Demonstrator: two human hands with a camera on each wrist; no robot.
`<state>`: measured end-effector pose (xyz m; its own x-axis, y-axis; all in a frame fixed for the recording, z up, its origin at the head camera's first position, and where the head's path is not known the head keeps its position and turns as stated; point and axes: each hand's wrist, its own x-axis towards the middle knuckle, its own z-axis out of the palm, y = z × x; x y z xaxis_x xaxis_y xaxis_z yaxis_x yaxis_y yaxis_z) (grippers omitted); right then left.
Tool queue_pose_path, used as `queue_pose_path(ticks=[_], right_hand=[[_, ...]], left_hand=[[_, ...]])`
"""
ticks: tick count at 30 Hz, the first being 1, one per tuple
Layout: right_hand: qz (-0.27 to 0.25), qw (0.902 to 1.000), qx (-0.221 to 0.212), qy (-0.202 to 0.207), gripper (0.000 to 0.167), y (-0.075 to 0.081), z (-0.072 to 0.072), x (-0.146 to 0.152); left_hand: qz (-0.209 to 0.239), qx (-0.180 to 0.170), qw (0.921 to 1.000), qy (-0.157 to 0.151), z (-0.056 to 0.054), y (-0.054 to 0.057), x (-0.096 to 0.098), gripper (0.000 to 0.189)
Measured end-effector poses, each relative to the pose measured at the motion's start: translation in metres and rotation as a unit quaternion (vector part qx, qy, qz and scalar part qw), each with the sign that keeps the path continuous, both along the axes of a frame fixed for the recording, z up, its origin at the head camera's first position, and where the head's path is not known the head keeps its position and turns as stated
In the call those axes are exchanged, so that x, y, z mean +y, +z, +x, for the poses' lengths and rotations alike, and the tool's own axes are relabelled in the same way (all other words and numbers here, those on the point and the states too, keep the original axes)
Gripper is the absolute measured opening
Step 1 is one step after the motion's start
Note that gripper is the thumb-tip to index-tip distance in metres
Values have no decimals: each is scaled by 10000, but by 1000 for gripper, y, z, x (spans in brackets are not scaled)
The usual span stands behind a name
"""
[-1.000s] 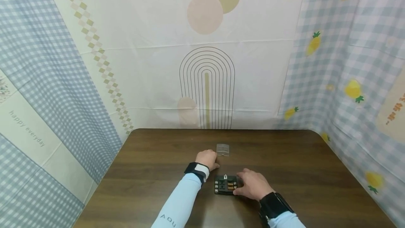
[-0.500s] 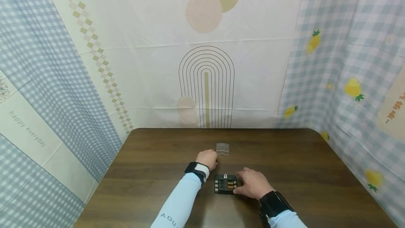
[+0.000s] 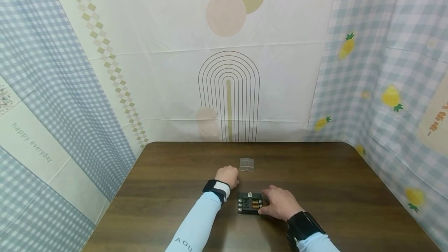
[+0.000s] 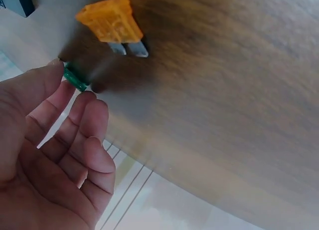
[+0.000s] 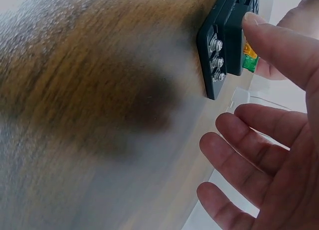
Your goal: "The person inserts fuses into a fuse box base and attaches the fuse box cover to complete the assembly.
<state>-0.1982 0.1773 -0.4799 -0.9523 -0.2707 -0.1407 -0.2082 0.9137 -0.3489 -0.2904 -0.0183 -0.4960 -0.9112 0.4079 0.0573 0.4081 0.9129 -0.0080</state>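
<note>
My left hand (image 3: 227, 176) is a little above and left of the black fuse box (image 3: 250, 203) in the head view. In the left wrist view its thumb and fingertips pinch a small green blade fuse (image 4: 76, 79), seen nearly edge-on. An orange blade fuse (image 4: 113, 21) with two metal prongs shows over the table close by. My right hand (image 3: 280, 203) is at the box's right side. In the right wrist view the thumb rests against the box's raised black edge, beside its screws (image 5: 217, 63), while the other fingers are loosely extended. The left hand hides the fuses in the head view.
A clear plastic cover (image 3: 246, 164) lies behind the fuse box, just past my left hand. The brown wooden table (image 3: 168, 189) reaches back to a patterned cloth wall (image 3: 175, 88). Checked cloth (image 3: 371, 69) hangs on both sides.
The left thumb, stretched out toward the right a second ago, has drawn in against the fingers, and that hand has shifted slightly left. The right hand and the fuse box stay put.
</note>
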Motion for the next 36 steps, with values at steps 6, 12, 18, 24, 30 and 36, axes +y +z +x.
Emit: queue_pose_path(ticks=[6, 12, 18, 24, 30, 36], right_hand=[[22, 10000, -42, -46, 59, -2, 0, 0], [16, 10000, -15, -43, 58, -4, 0, 1], [34, 9999, -79, -70, 59, -3, -1, 2], [18, 9998, -155, -101, 59, -4, -2, 2], [15, 9998, -153, -85, 59, -4, -2, 2], [44, 9999, -121, -73, 58, -4, -2, 2]], left_hand=[[-106, 162, 9996, -190, 2, 2, 1, 14], [-149, 151, 9992, -345, 2, 1, 1, 8], [0, 92, 9999, -117, 1, 1, 1, 19], [-15, 74, 10000, -38, 2, 2, 4, 21], [-123, 288, 9990, -320, 1, -2, 5, 8], [-155, 219, 9989, -388, 2, 0, 4, 8]])
